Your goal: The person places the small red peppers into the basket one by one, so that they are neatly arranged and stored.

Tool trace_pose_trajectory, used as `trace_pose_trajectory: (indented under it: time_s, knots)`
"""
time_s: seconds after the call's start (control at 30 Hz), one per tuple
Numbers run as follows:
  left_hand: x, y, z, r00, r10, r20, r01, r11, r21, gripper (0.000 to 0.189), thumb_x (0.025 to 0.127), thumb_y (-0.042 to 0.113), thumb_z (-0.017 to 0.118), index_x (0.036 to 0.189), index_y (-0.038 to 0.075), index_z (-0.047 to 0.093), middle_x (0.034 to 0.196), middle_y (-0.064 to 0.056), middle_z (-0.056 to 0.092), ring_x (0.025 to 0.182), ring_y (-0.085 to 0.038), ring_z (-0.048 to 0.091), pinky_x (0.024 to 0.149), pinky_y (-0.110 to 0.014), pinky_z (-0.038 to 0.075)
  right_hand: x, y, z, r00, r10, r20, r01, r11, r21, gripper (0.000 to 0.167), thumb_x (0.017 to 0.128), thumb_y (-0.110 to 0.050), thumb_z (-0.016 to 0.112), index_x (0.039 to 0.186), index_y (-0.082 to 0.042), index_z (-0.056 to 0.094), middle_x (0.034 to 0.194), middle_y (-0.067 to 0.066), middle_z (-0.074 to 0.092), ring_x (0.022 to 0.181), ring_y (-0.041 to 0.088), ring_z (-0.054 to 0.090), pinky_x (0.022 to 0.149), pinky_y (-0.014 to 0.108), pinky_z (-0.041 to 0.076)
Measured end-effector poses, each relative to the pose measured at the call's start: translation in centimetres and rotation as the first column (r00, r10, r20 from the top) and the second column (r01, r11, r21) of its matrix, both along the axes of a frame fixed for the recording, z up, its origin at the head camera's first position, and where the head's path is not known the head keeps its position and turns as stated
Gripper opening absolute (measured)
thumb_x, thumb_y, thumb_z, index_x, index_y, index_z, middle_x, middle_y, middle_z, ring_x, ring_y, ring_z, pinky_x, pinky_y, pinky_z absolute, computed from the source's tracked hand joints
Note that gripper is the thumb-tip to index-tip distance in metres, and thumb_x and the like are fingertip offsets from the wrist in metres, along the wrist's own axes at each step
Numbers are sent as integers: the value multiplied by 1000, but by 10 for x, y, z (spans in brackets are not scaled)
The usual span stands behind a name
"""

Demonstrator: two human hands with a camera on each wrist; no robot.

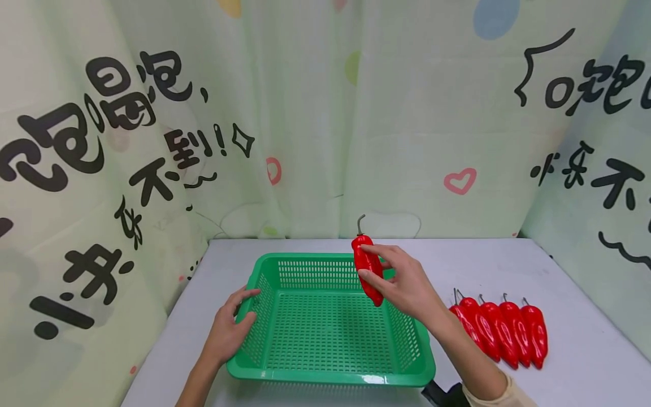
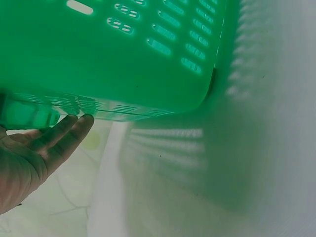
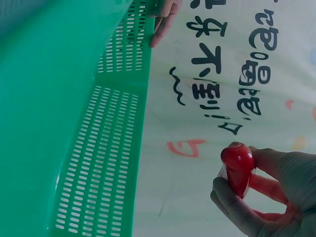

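Observation:
My right hand [image 1: 402, 280] pinches a glossy red pepper [image 1: 367, 263] between thumb and fingers. The pepper hangs over the back right part of a green plastic basket [image 1: 330, 379], its grey-brown stem pointing up. From the right wrist view, the blunt lower end of the red pepper [image 3: 238, 163] shows between the fingertips. At the basket's left rim, my left hand [image 1: 227, 329] rests with fingers spread and thumb apart. In the left wrist view, straight fingers of the left hand [image 2: 39, 153] lie against the basket's outer wall [image 2: 143, 84].
Several more red peppers [image 1: 503, 333] lie side by side on the white table [image 1: 574, 316], right of the basket, stems toward the back. A black object [image 1: 445, 394] is by the right forearm at the front edge. Printed pale green curtains [image 1: 305, 113] enclose the table.

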State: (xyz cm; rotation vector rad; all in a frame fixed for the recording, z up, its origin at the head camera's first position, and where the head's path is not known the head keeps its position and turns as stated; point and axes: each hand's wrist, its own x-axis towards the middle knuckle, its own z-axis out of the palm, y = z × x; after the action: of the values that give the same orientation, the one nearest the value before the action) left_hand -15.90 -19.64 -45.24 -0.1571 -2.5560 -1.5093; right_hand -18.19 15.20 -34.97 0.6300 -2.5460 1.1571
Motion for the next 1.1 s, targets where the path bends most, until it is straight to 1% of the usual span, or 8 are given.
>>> trace_pose_trajectory:
  time_s: [0.2,0.47,0.63,0.87,1.1]
  knots:
    - [1,0,0,1000,2,-5,-2,1000,9,46,94,-2,56,141,2,57,158,-29,37,139,-48,46,107,-61,43,-2,-11,3,1000,13,8,-13,1000,0,57,88,-17,80,139,-4,60,132,18,62,100,31,70,66,31,62]
    - [1,1,0,1000,8,4,-8,1000,-1,46,94,-2,55,141,2,57,157,-29,37,139,-48,46,106,-61,44,-6,-22,2,999,45,28,-45,999,-16,55,89,-17,79,140,-5,60,131,17,63,98,29,70,65,28,61]
    - [0,0,0,1000,3,1,-3,1000,4,46,94,-1,56,140,2,57,157,-29,37,140,-48,44,107,-61,42,-10,-29,1,998,49,33,-49,999,-2,52,90,-20,77,138,-6,62,130,16,65,97,29,70,64,28,60]
    - [0,-2,-2,1000,-9,-20,9,1000,10,45,96,-2,57,140,2,58,156,-29,39,143,-47,41,109,-62,41,-14,-40,-1,988,78,131,-80,997,9,51,93,-22,75,139,-7,61,134,17,63,100,31,68,65,30,60]
    - [0,-1,-2,1000,-8,-13,8,1000,19,45,95,-2,57,140,2,58,156,-29,39,144,-46,40,110,-62,40,-21,-52,-6,973,129,189,-134,991,14,49,93,-23,75,138,-9,63,133,15,64,99,28,69,66,30,60]
